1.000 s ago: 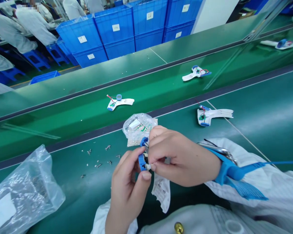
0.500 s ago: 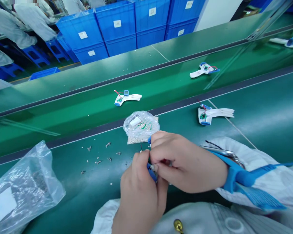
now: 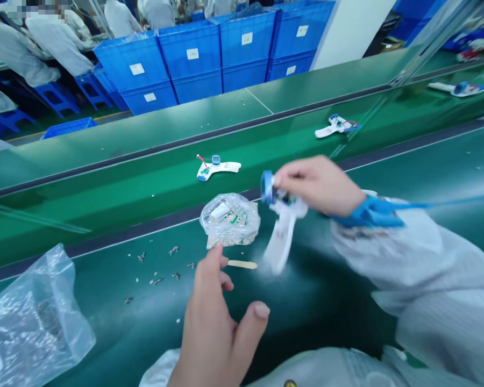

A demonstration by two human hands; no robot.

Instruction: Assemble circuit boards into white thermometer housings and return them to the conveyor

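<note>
My right hand [image 3: 318, 185] pinches a white gun-shaped thermometer housing [image 3: 282, 231] by its wide end, above the green worktable. Its handle hangs down, slightly blurred, and a blue part [image 3: 267, 186] with a round rim sits at the top. Wires or small parts inside it are partly hidden by my fingers. My left hand [image 3: 218, 317] is open over the table, thumb apart from the fingers, holding nothing. By its fingertips lies a flat wooden stick [image 3: 244, 264], one end behind a finger. A clear bag of small pale parts [image 3: 229, 220] sits just beyond.
Small dark metal pieces [image 3: 156, 281] and white bits are scattered on the left. A larger clear bag [image 3: 36, 312] lies at far left. On the green conveyor [image 3: 105, 199] rest several similar housings [image 3: 221, 167]. Blue crates [image 3: 193, 54] and seated people are beyond.
My hands have come apart. The right one has lifted the housing up and forward, while the left has let go and opened. The wooden stick now shows.
</note>
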